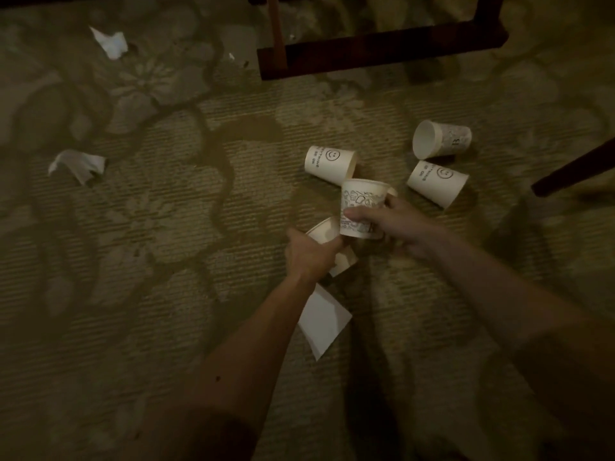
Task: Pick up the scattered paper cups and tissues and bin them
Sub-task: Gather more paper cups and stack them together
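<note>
My right hand point(396, 224) grips a patterned paper cup point(361, 199), base toward me, just above the carpet. My left hand point(311, 252) holds another white cup point(324, 231), its open mouth facing the patterned cup's base. Three more cups lie on their sides on the carpet: a smiley cup point(327, 164) just beyond my hands, a second smiley cup point(437, 184) to the right, and a patterned one point(441, 138) behind it. A flat white tissue point(322, 321) lies under my left forearm. Crumpled tissues lie at the left point(78, 164) and far left point(109, 43).
A dark wooden furniture frame point(379, 53) stands on the patterned carpet at the top. A dark furniture leg point(572, 174) slants in from the right edge. The room is dim. No bin is in view.
</note>
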### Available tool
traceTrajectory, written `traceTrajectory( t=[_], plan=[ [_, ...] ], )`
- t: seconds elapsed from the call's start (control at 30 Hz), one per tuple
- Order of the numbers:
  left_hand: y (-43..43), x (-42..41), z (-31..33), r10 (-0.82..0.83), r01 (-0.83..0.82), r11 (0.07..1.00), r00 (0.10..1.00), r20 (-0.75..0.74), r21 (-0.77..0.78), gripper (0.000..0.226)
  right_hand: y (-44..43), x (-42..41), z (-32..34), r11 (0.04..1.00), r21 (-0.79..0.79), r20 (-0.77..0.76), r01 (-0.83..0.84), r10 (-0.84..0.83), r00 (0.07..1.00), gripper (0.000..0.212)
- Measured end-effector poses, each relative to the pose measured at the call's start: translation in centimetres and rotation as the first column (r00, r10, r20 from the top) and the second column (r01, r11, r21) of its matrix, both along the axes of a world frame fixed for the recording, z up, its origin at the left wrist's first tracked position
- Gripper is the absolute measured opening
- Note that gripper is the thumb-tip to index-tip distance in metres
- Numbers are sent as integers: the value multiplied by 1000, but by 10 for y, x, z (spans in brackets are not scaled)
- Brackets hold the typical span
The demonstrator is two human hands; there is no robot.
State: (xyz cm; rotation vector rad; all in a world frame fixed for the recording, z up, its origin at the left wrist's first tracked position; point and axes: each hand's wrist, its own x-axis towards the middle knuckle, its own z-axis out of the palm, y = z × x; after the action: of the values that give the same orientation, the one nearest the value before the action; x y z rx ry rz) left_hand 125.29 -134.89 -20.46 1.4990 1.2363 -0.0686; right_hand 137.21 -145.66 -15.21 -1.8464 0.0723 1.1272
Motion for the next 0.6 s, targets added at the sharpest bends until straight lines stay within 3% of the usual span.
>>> traceTrajectory(
  t=[0.07,0.17,0.27,0.37,0.4,0.43,0.47,0.5,0.53,0.6],
  plan=[
    [10,1,-1,-10,11,999,1000,27,-41,95,6,1,1,999,7,-14,-36,37,999,59],
    [23,1,1,-27,28,999,1000,4,-44,87,8,-1,-2,1000,14,50,-17,16,999,61],
    [37,4,3,-41,43,997,999,-29,59,52,5,1,-7,1000,22,110,-20,18,994,60],
    [61,13,7,-193,212,937,977,-95,278,62,-8,6,-11,998,16,113,-69,67,991,59],
    [67,18,13,-319,363,838,932,-173,409,69,-14,8,-12,998,10,105,-69,67,992,60],
    [73,25,20,-449,544,652,839,-308,528,76,-20,10,-13,998,8,96,-63,62,993,61],
    [76,35,28,-533,704,396,699,-477,589,83,-27,12,-13,998,10,90,-57,56,994,62],
    [79,48,36,-565,803,145,547,-618,578,90,-33,15,-14,998,14,91,-54,52,994,63],
    [79,62,42,-569,847,-47,413,-711,529,92,-38,16,-14,998,14,95,-56,55,994,64],
    [78,89,48,-546,862,-278,222,-808,424,86,-47,19,-13,997,11,90,-71,70,994,67]
  ],
)
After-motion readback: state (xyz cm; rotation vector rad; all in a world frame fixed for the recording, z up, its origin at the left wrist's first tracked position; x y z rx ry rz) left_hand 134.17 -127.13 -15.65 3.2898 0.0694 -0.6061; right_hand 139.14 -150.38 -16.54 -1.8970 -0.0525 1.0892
